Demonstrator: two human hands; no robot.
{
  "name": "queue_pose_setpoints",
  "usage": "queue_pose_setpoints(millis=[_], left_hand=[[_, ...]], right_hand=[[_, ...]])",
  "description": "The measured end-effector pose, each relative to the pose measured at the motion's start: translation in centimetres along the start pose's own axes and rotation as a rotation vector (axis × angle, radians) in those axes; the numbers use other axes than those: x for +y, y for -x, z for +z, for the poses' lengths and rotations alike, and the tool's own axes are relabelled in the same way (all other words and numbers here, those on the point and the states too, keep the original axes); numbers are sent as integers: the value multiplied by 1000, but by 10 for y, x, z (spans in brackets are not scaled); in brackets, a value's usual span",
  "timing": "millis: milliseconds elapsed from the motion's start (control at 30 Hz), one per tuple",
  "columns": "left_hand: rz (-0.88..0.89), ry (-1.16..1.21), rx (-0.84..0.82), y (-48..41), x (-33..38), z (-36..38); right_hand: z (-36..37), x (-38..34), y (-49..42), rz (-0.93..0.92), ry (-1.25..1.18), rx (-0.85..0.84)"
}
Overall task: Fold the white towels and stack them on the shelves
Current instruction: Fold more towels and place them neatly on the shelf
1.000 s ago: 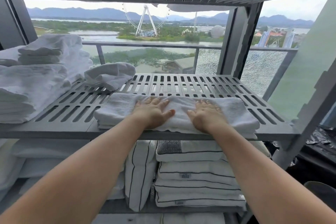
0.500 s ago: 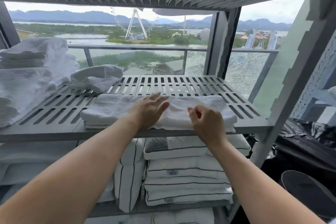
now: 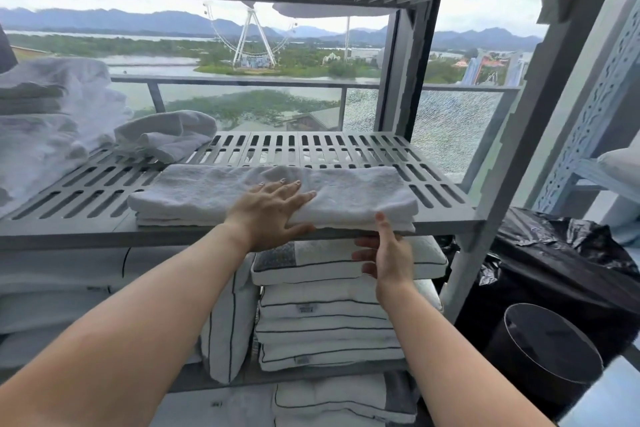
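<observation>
Folded white towel (image 3: 346, 191) lies flat along front edge of slotted grey shelf (image 3: 311, 149), right of centre. Left hand (image 3: 270, 215) rests on top, fingers straight and spread, pressing down, gripping nothing. Right hand (image 3: 388, 256) sits below shelf lip, fingers loosely curled and empty, thumb raised against towel's front edge. Towel stack (image 3: 41, 142) already stands at shelf's left end. Rumpled towel (image 3: 166, 135) beside stack looks unfolded. Judgement: this towel is placed and likely only needs squaring; at least 1 left to fold.

Big window (image 3: 194, 45) behind, grey daylight coming through; Ferris wheel (image 3: 250, 32) and hills (image 3: 138, 19) outside, balcony rail (image 3: 242, 79) across, one pane (image 3: 453, 132) shattered at right, black bin (image 3: 554, 374) low right
</observation>
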State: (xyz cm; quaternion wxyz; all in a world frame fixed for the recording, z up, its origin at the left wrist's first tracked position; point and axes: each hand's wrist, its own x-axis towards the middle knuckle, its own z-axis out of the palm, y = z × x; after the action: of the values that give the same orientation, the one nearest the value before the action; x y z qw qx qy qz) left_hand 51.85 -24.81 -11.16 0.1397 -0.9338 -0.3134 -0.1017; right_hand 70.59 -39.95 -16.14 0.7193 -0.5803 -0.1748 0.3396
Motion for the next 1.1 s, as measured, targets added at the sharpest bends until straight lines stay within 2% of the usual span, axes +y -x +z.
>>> queue_pose_setpoints(millis=[100,200,333,533,667,800,900,933,1000,1100], left_hand=[[-2,-15,-5,1,2,0],[-4,-21,-12,1,3,2],[-6,-10,11,4,5,3],[-1,11,12,9,9,1],[15,-9,-3,13,13,-3],[46,47,-70,14,13,-10],[-44,235,-8,9,-2,-18],[-97,220,-10,6,-11,-19],[-143,96,-136,3,-24,-18],[-132,105,-273,1,-27,-13]], right_hand=[[4,-9,0,-66,139,53],[10,-17,3,-169,261,30],[15,-24,-1,-159,240,71],[29,-40,-2,-42,92,-24],[42,-45,-9,-173,171,110],[59,-49,-12,-135,205,138],[70,-49,-12,-114,192,170],[74,-49,-12,-137,183,191],[83,-47,-11,-213,190,225],[99,-53,-6,-332,190,218]])
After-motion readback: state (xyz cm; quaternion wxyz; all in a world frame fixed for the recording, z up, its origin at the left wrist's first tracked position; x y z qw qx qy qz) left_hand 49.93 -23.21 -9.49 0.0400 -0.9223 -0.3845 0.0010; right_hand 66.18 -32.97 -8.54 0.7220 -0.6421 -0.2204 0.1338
